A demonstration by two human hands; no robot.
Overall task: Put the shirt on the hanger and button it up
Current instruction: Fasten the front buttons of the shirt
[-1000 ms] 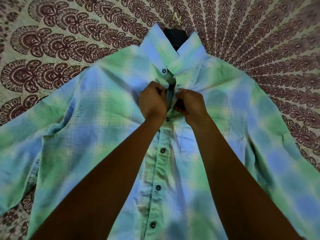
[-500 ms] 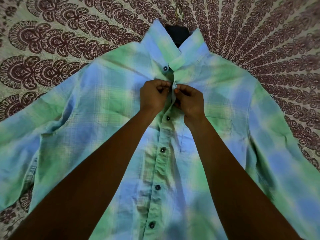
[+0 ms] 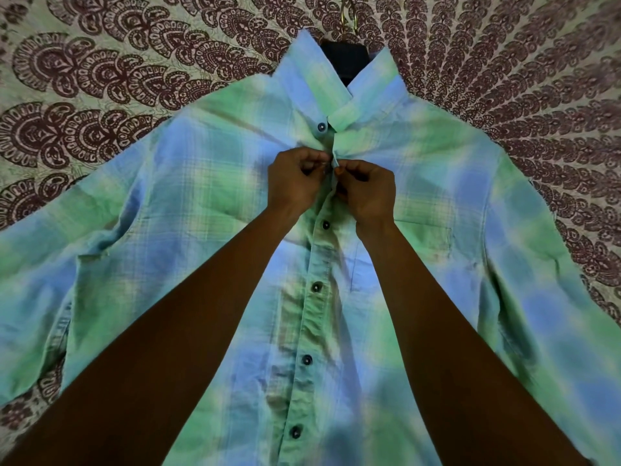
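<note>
A green and blue plaid shirt point(image 3: 208, 210) lies face up and spread out on a patterned bedspread. A dark hanger point(image 3: 347, 60) shows inside the collar, and its metal hook point(image 3: 346, 15) sticks out above. My left hand point(image 3: 294, 185) and my right hand point(image 3: 371, 193) meet at the placket just under the collar, each pinching one edge of the shirt front. Whatever button lies between the fingertips is hidden. Several dark buttons point(image 3: 316, 287) below my hands are fastened. A collar-point button point(image 3: 321, 127) sits just above my left hand.
The bedspread point(image 3: 100, 82), cream with maroon paisley arcs, surrounds the shirt on all sides. The sleeves spread out to the left and right edges of the view. A chest pocket point(image 3: 423, 240) lies right of my right wrist.
Both hands have drawn closer together at the top of the placket, closing the gap under the collar. The shirt and hanger lie where they were.
</note>
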